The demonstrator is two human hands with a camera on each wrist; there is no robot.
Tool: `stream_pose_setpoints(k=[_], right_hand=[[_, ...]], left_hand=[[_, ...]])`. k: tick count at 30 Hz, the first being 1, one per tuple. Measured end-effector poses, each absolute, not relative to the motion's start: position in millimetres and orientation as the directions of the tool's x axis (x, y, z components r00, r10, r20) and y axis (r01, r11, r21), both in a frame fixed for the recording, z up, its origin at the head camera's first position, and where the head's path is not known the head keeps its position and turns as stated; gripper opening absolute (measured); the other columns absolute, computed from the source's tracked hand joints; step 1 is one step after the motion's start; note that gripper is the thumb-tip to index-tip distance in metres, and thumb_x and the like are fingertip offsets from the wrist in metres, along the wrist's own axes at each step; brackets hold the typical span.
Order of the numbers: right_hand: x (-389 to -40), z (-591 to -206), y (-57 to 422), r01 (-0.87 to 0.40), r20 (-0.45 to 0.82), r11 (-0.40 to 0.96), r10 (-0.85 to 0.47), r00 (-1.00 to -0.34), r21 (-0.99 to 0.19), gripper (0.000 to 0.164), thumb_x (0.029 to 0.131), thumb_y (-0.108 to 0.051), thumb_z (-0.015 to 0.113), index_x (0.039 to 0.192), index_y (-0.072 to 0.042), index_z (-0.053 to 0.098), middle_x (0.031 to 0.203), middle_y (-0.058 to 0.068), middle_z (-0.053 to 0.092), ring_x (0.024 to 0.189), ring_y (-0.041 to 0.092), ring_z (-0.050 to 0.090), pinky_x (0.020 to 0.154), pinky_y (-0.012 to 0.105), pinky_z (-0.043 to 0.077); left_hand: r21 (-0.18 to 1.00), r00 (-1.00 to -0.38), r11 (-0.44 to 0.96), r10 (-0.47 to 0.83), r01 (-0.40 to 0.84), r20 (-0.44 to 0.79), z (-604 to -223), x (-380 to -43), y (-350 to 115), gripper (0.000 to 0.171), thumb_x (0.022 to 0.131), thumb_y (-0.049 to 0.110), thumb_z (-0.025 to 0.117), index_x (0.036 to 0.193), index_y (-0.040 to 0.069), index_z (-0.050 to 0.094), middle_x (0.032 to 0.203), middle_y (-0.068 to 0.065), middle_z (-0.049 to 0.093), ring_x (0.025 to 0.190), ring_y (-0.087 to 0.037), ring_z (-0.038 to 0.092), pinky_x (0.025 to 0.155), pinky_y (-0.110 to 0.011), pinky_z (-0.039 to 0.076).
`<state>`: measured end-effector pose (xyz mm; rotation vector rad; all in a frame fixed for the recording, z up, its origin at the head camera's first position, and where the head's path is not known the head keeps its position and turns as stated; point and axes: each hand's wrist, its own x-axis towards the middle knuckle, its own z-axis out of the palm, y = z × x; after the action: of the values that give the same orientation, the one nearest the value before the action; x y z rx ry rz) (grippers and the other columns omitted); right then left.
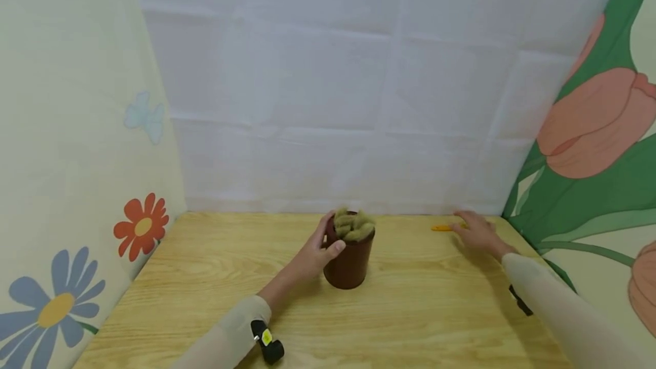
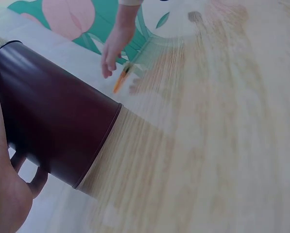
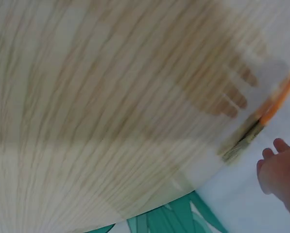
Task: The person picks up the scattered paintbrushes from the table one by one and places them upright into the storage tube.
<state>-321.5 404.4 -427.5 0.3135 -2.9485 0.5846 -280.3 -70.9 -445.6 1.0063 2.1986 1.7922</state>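
Observation:
A dark reddish-brown pot (image 1: 348, 261) stands on the table, filled with fuzzy olive-coloured lumps (image 1: 353, 225) like a cactus. My left hand (image 1: 315, 249) grips the pot from its left side near the rim, thumb in front. In the left wrist view, that hand (image 2: 4, 170) wraps the pot (image 2: 52, 114). Toward the back right lies an orange-handled tool (image 1: 441, 228) with a brush-like tan and dark end (image 3: 244, 141). Above it hovers my right hand (image 1: 476, 232), fingers loosely extended. In the right wrist view, the right hand (image 3: 283, 170) appears apart from the tool.
The wooden table (image 1: 230, 266) meets a creased white cloth backdrop (image 1: 318, 84) at its back edge. Flower-printed panels flank it, the left one (image 1: 72, 158) with daisies and the right one (image 1: 589, 198) with tulips.

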Motion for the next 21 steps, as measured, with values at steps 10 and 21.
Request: stream_pose_setpoints(k=[10, 21], right_hand=[[-326, -443, 441, -0.171, 0.105, 0.967, -0.153, -0.983, -0.19, 0.045, 0.103, -0.017, 0.041, 0.137, 0.009, 0.055, 0.136, 0.037, 0.049, 0.123, 0.06, 0.041, 0.09, 0.078, 0.023], [-323, -438, 444, -0.339, 0.258, 0.936, -0.307, -0.916, -0.09, 0.014, 0.093, 0.002, 0.067, 0.105, -0.002, 0.073, 0.098, 0.015, 0.069, 0.091, 0.041, 0.063, 0.075, 0.065, 0.036]], left_hand=[[0.903, -0.778, 0.064, 0.536, 0.425, 0.328, -452, -279, -70, 0.083, 0.102, 0.054, 0.054, 0.165, 0.03, 0.006, 0.167, -0.008, 0.008, 0.144, -0.037, 0.032, 0.105, -0.054, 0.04], [0.911, -0.79, 0.069, 0.528, 0.407, 0.313, -450, -277, -74, 0.082, 0.101, 0.058, 0.053, 0.164, 0.035, 0.007, 0.166, -0.007, 0.011, 0.14, -0.041, 0.037, 0.102, -0.055, 0.043]])
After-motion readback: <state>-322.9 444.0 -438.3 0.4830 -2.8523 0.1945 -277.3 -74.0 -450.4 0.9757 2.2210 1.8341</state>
